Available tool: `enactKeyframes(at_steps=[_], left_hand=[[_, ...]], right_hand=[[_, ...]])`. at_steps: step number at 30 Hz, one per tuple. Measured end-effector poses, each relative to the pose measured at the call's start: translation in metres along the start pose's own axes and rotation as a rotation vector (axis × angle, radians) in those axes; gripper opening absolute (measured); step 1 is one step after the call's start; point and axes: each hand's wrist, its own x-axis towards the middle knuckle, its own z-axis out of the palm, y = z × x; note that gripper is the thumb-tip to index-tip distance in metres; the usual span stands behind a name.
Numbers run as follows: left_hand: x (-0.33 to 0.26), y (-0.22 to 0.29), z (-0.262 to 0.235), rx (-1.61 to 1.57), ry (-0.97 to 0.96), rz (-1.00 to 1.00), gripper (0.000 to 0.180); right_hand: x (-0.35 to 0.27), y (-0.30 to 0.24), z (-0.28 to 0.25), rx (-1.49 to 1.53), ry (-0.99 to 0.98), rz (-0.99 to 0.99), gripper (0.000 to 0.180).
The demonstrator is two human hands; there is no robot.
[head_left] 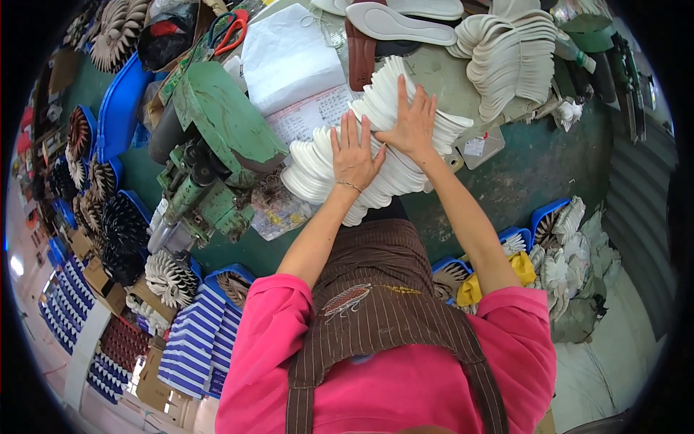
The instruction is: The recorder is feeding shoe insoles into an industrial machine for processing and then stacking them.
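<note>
A fanned-out stack of white shoe insoles [396, 177] lies across the near edge of the worktable, in front of my body. My left hand [353, 155] rests flat on the middle of the stack, fingers stretched out and a thin bracelet at the wrist. Just to its right, my right hand [410, 124] lies a little farther forward on the same insoles, its fingers spread and its thumb almost meeting my left hand. Neither hand grips anything. My palms hide part of the stack.
A green machine [224, 119] stands to the left, beside white papers [289, 58] and red-handled scissors [233, 32]. Ahead are loose white insoles [401, 25] and a brown insole [361, 61]. A second white insole stack [512, 61] sits far right. Blue bins [121, 108] flank the table.
</note>
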Motion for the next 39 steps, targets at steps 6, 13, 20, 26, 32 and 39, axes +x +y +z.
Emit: enactKeyframes(at_steps=[6, 13, 20, 26, 32, 39], left_hand=[[0.000, -0.004, 0.005, 0.002, -0.012, 0.030, 0.083], [-0.013, -0.009, -0.003, -0.075, 0.028, 0.087, 0.076], [-0.024, -0.012, 0.005, -0.083, 0.150, 0.212, 0.037], [-0.033, -0.019, -0.002, -0.181, 0.236, 0.285, 0.017], [-0.045, -0.022, -0.013, -0.266, 0.043, 0.369, 0.019], [-0.020, 0.000, -0.077, -1.626, 0.019, -0.240, 0.088]], right_hand=[[0.005, 0.036, 0.007, 0.474, 0.475, 0.320, 0.115], [-0.011, -0.004, -0.032, 1.275, 0.542, 0.319, 0.109], [0.019, -0.014, -0.014, 1.216, 0.701, 0.375, 0.108], [0.018, -0.029, -0.029, 1.216, 0.775, 0.345, 0.094], [0.048, -0.037, -0.148, 1.840, 0.561, 0.141, 0.063], [-0.078, -0.041, -0.141, 2.050, -0.219, 0.395, 0.063]])
